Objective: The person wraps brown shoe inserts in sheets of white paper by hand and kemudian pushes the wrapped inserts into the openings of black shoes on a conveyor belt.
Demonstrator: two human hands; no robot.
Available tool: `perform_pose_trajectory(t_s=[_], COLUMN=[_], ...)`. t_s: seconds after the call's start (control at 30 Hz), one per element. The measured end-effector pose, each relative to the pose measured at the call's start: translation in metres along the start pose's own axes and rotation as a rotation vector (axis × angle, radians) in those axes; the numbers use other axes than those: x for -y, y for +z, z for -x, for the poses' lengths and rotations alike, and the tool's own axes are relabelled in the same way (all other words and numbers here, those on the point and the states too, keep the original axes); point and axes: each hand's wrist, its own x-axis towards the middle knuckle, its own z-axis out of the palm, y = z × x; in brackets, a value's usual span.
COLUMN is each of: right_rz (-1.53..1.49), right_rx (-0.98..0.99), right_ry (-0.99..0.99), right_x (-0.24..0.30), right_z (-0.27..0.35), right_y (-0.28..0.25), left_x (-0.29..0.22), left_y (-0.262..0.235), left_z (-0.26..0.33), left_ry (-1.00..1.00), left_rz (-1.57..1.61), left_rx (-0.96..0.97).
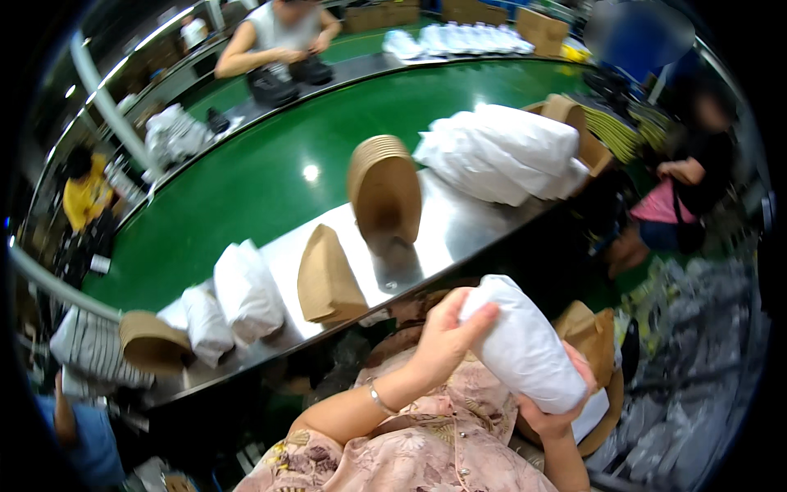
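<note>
A white paper-wrapped bundle (529,348), long and rounded, is held tilted in front of my body, off the metal ledge. My left hand (452,334) grips its upper end, thumb across the paper. Around the lower end my right hand (566,400) closes, fingers on its side and underneath. What the paper covers is hidden. On the metal ledge (287,254) ahead stand a stack of nested brown cardboard pieces (385,189) and a folded brown piece (326,279). Two more white wrapped bundles, a larger one (246,291) and a smaller one (207,325), lie to the left.
A green conveyor belt (270,172) runs beyond the ledge. White wrapped bundles (500,152) are heaped at the right. Another brown stack (153,342) sits at the left end. Across the belt, a person (279,37) handles black shoes (275,84). Clear plastic bags (689,369) fill the right side.
</note>
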Motion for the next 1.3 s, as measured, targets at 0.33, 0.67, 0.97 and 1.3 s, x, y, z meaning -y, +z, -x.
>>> perform_pose_trajectory(t_s=[0.33, 0.67, 0.97, 1.3], right_rz=[-0.531, -0.580, -0.349, -0.206], right_rx=[0.175, 0.414, 0.457, 0.659], right_ry=[0.419, 0.073, 0.043, 0.014], right_x=[0.038, 0.115, 0.151, 0.153], right_z=[-0.016, -0.075, -0.060, -0.032], right_y=[0.059, 0.177, 0.315, 0.343], left_x=[-0.062, -0.135, -0.159, -0.128], left_y=[-0.039, -0.153, -0.221, -0.282], left_z=[0.028, 0.099, 0.121, 0.088], left_ry=[0.142, 0.367, 0.597, 0.275], left_rz=[0.148, -0.133, -0.833, -0.588], left_rx=[-0.073, -0.507, -0.998, -0.755])
